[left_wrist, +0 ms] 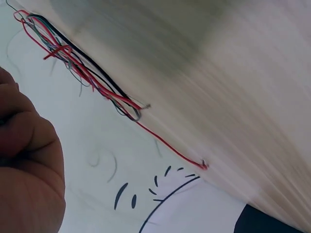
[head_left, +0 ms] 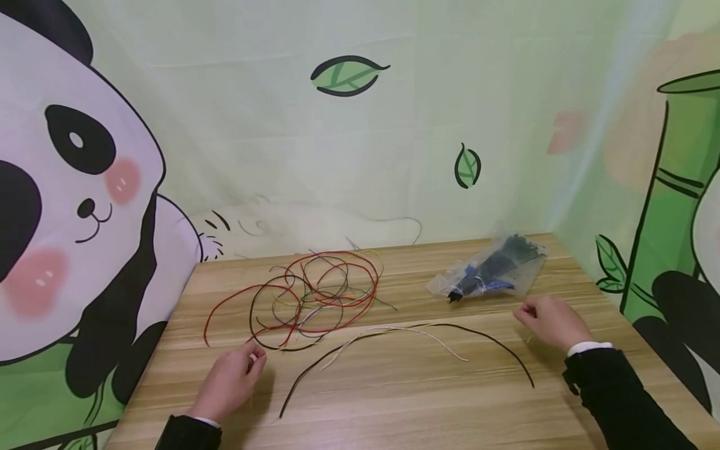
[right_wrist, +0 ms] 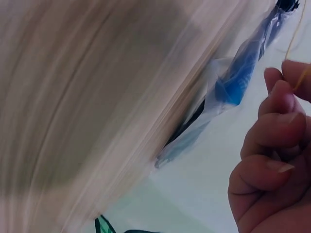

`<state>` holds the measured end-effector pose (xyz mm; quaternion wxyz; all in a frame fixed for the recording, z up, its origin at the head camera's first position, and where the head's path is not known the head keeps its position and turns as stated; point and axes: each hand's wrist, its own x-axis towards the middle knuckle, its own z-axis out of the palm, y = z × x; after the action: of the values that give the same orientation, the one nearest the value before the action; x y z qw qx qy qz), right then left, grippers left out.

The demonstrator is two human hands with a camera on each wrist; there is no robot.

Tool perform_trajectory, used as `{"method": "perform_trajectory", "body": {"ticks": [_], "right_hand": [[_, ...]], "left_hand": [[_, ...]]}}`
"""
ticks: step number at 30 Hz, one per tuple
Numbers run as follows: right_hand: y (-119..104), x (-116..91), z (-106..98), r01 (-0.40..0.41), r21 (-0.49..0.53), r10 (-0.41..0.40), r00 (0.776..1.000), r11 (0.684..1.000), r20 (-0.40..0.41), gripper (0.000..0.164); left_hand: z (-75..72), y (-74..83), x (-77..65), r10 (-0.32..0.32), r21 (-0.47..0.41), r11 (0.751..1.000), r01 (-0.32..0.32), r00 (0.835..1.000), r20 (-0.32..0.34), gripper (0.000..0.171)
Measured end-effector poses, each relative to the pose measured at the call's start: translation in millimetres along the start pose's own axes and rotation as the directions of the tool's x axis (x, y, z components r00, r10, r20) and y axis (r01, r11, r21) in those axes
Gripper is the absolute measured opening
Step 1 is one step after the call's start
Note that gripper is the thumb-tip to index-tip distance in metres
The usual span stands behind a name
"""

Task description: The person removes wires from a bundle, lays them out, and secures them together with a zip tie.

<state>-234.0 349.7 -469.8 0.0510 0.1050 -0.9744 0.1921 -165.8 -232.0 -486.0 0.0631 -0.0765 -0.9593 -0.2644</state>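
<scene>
In the right wrist view, a thin yellow wire is pinched between the thumb and forefinger of my right hand. The other fingers of that hand are curled in. At the left, my left hand has thumb and forefinger together over the table, pinching the faint yellow wire that runs across between the hands; its fingertips are hidden in the left wrist view. Below and between the hands, a black wire lies in a wide arch on the table, with a shorter white wire overlapping its middle.
A loose tangle of red, black, grey and yellow wires lies at the back left of the wooden table. Beyond the right hand, a clear plastic bag holds black strips. A printed cloth hangs behind the table.
</scene>
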Motion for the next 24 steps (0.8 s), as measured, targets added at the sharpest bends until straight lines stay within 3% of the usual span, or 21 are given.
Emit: {"method": "perform_trajectory", "body": {"ticks": [13,20,24], "right_hand": [[-5.5,1.9,1.6,-0.067,0.16,0.062,0.997,0.985,0.038,0.022],[-11.5,2.8,1.2,-0.08,0.203,0.078,0.997,0.976,0.018,0.025],[-16.4,5.1,2.8,-0.089,0.223,0.092,0.996,0.971,-0.004,0.026]], "left_hand": [[3.8,3.4,1.0,0.0,-0.019,1.0,0.0,1.0,0.001,0.011],[1.9,9.1,3.4,-0.056,-0.118,0.992,0.047,0.996,-0.069,0.005],[4.2,11.1,5.7,-0.073,-0.131,0.99,0.061,0.993,-0.091,0.005]]}}
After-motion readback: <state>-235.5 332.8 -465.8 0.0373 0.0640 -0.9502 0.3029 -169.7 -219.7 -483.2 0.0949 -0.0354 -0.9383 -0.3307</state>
